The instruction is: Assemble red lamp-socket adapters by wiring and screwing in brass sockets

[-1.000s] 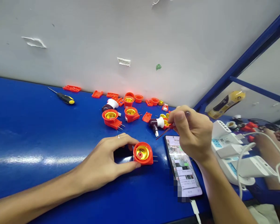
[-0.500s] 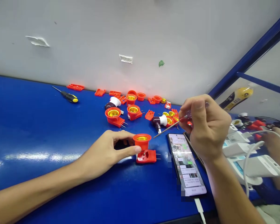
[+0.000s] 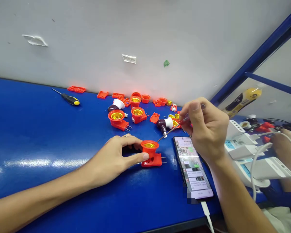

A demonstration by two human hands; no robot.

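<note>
Red plug-in lamp socket [image 3: 150, 152], brass-lined, prongs pointing right

And here we are in a small assembly workshop: a blue workbench [image 3: 38, 161] against a scuffed white wall [image 3: 87, 38], lamp-socket parts [image 3: 137, 114] strewn along its back edge, a screwdriver [image 3: 69, 100] beside them, power strips [image 3: 240, 170] at the right.

There were five brass-lined orange lamp sockets [image 3: 117, 116], two screwdrivers [image 3: 69, 100], two white-and-dark fittings [image 3: 166, 123] and one phone [image 3: 192, 166] before you, plus your left hand [image 3: 111, 160], your right hand [image 3: 207, 129] and one co-worker's hand [image 3: 282, 142].
</note>
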